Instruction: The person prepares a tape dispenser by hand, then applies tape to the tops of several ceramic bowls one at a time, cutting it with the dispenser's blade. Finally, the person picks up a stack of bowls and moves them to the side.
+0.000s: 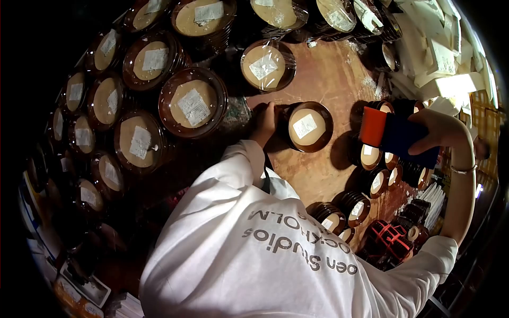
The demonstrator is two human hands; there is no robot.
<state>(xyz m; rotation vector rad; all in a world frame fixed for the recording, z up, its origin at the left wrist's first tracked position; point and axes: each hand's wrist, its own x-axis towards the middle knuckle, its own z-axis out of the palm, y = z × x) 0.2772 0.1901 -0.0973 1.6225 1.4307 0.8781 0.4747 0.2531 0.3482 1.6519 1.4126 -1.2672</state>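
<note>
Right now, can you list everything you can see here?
large round brown lidded bowls with white paper labels: many, brown with tan tops, across the left and top
single round brown labelled bowl: one, brown and tan, middle of the table
small round brown labelled tubs: several, brown and tan, stacked on the right
red plastic frame: one, red, lower right
white paper sheets: a pile, white, top right
brown wooden table: one, brown, under everything
red-and-blue block: one, raised over the small tubs
white printed T-shirt: one, grey lettering, bottom
silver bracelet: one, right wrist
left hand: one, touching the single bowl's rim
right hand: one, closed round the block
</note>
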